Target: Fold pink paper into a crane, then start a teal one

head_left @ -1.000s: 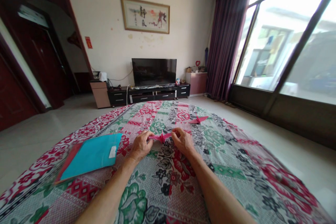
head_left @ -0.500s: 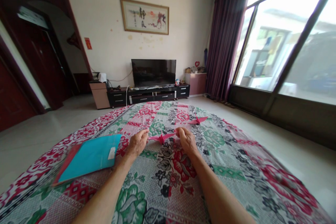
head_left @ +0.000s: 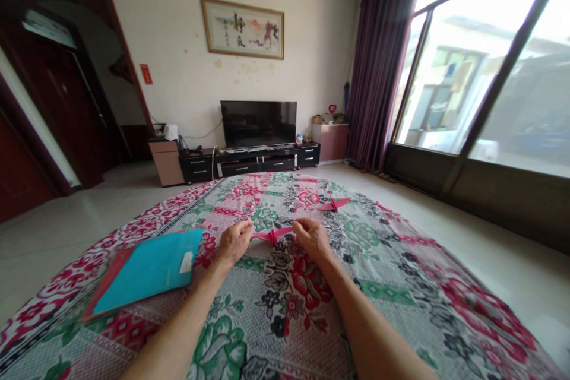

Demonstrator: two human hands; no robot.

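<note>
Between my hands is a pink paper crane [head_left: 272, 236], its two wings stretched out sideways over the flowered tablecloth [head_left: 262, 320]. My left hand [head_left: 236, 240] pinches the tip of its left wing. The right wing tip is held between the thumb and fingers of my right hand [head_left: 312, 238]. A second pink paper crane [head_left: 335, 204] stands on the cloth farther back and to the right, apart from both hands.
To the left of my forearm lies a blue packet of paper [head_left: 149, 270] with a white label and a reddish sheet under it. Past the round table's far edge stand a television [head_left: 259, 124] and a low black cabinet [head_left: 200, 167]. A window is on the right.
My right hand has shifted slightly left and inward along the crane's right wing. My left hand keeps its pinch. The whole view has drifted a little.
</note>
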